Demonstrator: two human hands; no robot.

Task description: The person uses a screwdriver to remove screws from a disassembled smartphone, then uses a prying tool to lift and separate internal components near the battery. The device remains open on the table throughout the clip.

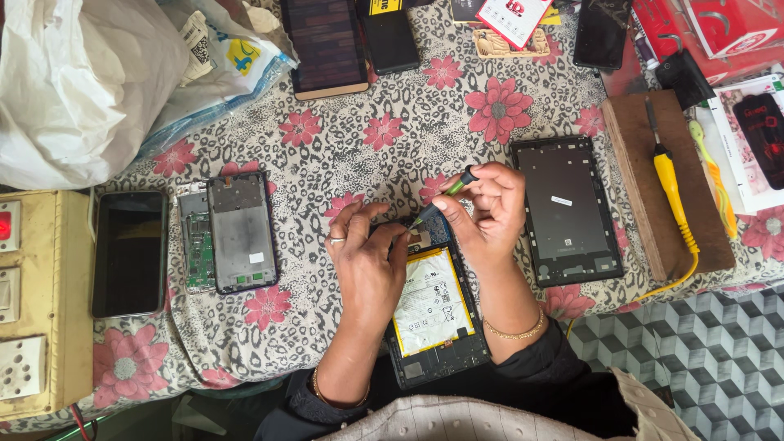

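- Right hand [490,208]: fingers pinch a green screwdriver [445,192].
- Left hand [367,257]: fingers curled, steadying the opened tablet [433,322] with its white-labelled battery [431,302].
- Red-and-white packages [514,16] lie at the counter's [392,139] far edge.

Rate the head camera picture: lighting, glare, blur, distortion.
Head view: soft, even light with only faint shadows beneath the hands; mild sheen on the dark phone screen; left hand, right hand and the small screwdriver over the opened tablet look sharp; edges bend slightly, as at the white bag.
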